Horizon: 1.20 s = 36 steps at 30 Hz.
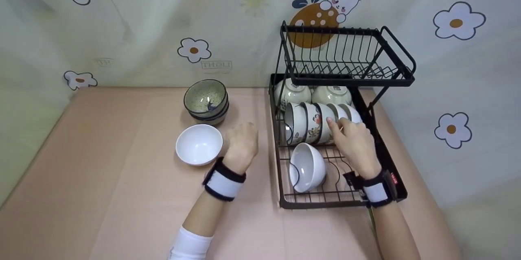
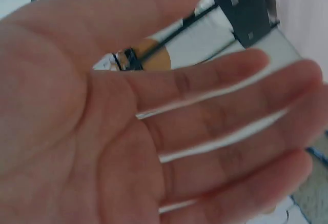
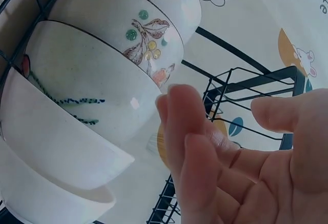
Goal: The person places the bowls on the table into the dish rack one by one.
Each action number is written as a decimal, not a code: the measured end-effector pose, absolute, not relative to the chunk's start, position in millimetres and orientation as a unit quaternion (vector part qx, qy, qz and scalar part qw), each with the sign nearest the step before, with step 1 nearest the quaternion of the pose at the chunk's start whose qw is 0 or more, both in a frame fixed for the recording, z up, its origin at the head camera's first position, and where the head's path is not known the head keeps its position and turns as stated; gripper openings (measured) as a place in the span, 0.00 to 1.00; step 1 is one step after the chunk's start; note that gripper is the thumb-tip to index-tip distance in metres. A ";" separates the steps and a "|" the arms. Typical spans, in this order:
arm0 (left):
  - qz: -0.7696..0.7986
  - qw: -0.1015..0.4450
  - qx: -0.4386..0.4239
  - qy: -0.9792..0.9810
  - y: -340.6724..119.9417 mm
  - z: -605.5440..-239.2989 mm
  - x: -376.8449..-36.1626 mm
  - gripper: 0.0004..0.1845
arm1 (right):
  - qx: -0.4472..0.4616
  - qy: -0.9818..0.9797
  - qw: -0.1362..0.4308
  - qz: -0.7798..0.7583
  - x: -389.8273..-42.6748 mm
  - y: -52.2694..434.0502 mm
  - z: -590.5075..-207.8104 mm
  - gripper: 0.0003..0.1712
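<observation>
Bowls in rack: a row of bowls (image 1: 317, 121) stands on edge in the lower tier of the black dish rack (image 1: 281, 162), at the far right of the desk (image 1: 101, 195); two more bowls lie behind them, and one white bowl (image 1: 307, 166) lies tipped on its side nearer in the same tier.
Bowls on desk: a plain white bowl (image 1: 199, 144) sits upright left of the rack; a stack of speckled bowls (image 1: 206, 101) stands just beyond it.
Upper tier: the rack's top basket (image 1: 346, 54) carries nothing visible.
Progress, judged: loading appears well advanced, with most bowls racked; the white bowl and the speckled stack are left outside, and the tipped bowl looks unsettled.
Right hand: the right hand (image 1: 356, 140) reaches into the lower tier, fingertips at the rims of the standing row; grip relaxed, fingers loosely bent, clasping nothing.
Left hand: the left hand (image 1: 242, 142) hovers over the desk between the white bowl and the rack; grip spread flat, holding nothing.
Head view only: overall layout, count of bowls in and out of the rack.
Right wrist view only: painted leaf and berry pattern on a racked bowl (image 3: 128, 24), and the gap between fingers (image 3: 179, 116) and bowl wall.
Left wrist view only: bare palm (image 2: 66, 131), confirming nothing held.
</observation>
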<state>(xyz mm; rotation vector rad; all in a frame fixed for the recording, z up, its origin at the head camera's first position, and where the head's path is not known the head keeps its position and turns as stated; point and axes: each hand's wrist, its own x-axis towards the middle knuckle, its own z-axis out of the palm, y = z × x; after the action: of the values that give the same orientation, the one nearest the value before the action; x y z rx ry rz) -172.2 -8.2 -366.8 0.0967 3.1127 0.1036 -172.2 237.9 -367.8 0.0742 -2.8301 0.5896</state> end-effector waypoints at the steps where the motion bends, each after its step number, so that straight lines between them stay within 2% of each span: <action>1: 0.039 0.017 0.017 0.999 -11.8 -365.4 -173.2 0.07 | 0.025 -0.971 0.123 0.204 -172.3 238.2 -367.4 0.30; 7: 0.068 0.080 -0.042 0.994 -33.3 -362.9 -183.9 0.12 | 0.028 -0.970 0.123 0.207 -172.8 240.1 -366.5 0.30; 12: 0.078 0.124 -0.051 0.988 -45.8 -370.4 -193.2 0.14 | 0.031 -0.969 0.127 0.210 -172.1 240.5 -366.5 0.29; 25: 0.110 0.102 -0.078 0.986 -51.1 -388.8 -200.8 0.13 | 0.036 -0.969 0.128 0.209 -171.8 240.5 -366.9 0.29; 30: 0.101 0.092 -0.082 0.987 -50.9 -385.7 -197.9 0.13 | 0.037 -0.969 0.132 0.205 -171.5 240.3 -366.3 0.29; 36: 0.088 0.113 -0.059 0.988 -50.7 -372.8 -191.1 0.14 | 0.040 -0.969 0.133 0.202 -171.1 239.9 -366.1 0.28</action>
<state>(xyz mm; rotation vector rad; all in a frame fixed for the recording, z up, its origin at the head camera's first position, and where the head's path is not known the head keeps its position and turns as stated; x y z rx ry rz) -191.1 -50.7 -372.8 -0.1732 2.8995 0.2575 -171.1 239.9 -366.1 0.1166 -2.8118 0.5873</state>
